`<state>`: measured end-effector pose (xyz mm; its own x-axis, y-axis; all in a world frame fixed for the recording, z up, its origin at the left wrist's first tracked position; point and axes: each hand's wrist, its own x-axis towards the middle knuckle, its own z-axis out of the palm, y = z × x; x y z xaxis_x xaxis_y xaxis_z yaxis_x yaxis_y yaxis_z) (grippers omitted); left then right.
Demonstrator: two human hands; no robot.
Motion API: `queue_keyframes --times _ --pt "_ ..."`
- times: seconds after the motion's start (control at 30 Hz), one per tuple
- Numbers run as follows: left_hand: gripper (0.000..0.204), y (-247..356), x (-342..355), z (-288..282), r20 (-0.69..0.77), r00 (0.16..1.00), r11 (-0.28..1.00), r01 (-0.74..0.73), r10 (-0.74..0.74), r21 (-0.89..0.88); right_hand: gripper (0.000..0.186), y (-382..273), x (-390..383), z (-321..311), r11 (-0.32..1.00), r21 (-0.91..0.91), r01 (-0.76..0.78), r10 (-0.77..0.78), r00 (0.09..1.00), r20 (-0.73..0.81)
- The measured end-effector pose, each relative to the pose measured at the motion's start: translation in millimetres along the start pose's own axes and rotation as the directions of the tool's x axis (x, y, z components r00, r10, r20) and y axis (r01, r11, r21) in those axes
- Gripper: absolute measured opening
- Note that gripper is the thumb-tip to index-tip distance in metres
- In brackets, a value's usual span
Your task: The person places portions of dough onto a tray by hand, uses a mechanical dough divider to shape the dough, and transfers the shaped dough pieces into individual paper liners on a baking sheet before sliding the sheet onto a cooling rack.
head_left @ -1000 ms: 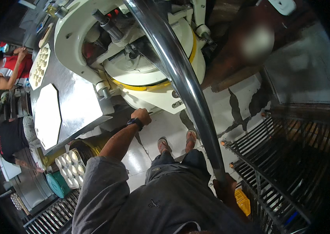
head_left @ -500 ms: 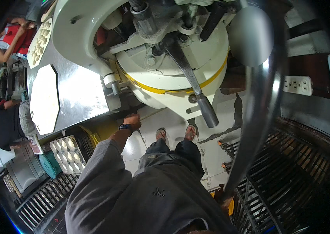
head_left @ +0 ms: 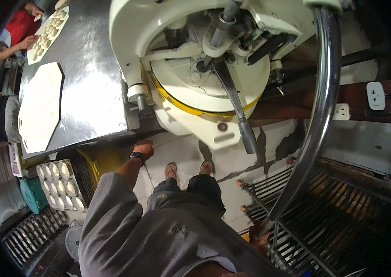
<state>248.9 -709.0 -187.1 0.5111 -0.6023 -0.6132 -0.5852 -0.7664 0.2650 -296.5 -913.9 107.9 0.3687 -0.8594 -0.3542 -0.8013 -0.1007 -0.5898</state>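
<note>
My left hand [head_left: 144, 148], with a dark watch on the wrist, hangs in a loose fist between the steel table's corner and the machine. Nothing shows in it. My right hand [head_left: 258, 236] is low at the right, partly in shadow, closed around the lower end of a long curved metal lever [head_left: 327, 92]. The lever rises to the top of a cream-coloured dough divider [head_left: 191, 99]. This machine has a round head with a yellow rim, and a short crank with a dark grip [head_left: 247, 136] points down in front of it.
A steel table [head_left: 96, 87] at left holds a white octagonal board [head_left: 43, 108] and another board with dough pieces [head_left: 49, 34], where a co-worker's hands are busy. Below stands a tray of fluted moulds [head_left: 61, 185]. Black slatted racks [head_left: 306, 221] stand at right, under wall sockets [head_left: 342, 111].
The view has shifted, showing more of the machine and its lever. My left hand remains a fist and my right hand stays at the lever's lower end. A co-worker's hand reaches over the dough.
</note>
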Motion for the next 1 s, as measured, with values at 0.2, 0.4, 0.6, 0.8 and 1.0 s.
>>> queue_keyframes --times 0.2,0.4,0.6,0.8,1.0 --pt "0.037 2 -4 -5 -0.004 0.999 0.999 0.037 -0.037 0.038 0.019 -11 12 1 0.908 0.371 -0.195 0.186 0.981 0.058" --pt "0.032 6 1 -3 0.049 0.998 0.998 0.043 -0.045 0.051 0.019 -5 5 -6 0.993 0.120 -0.010 -0.001 0.996 0.091" --pt "0.043 10 1 -8 -0.025 1.000 0.998 0.004 -0.003 0.058 0.024 -16 6 0 0.968 0.008 0.250 -0.249 0.967 -0.062" --pt "0.046 7 -5 3 -0.104 0.994 0.998 0.029 -0.023 0.057 0.027 -26 2 -11 0.991 -0.066 0.119 -0.118 0.993 0.019" --pt "0.045 10 2 -4 -0.140 0.989 0.998 -0.035 0.043 0.054 0.027 -28 5 -14 0.988 0.107 -0.114 0.107 0.991 0.075"
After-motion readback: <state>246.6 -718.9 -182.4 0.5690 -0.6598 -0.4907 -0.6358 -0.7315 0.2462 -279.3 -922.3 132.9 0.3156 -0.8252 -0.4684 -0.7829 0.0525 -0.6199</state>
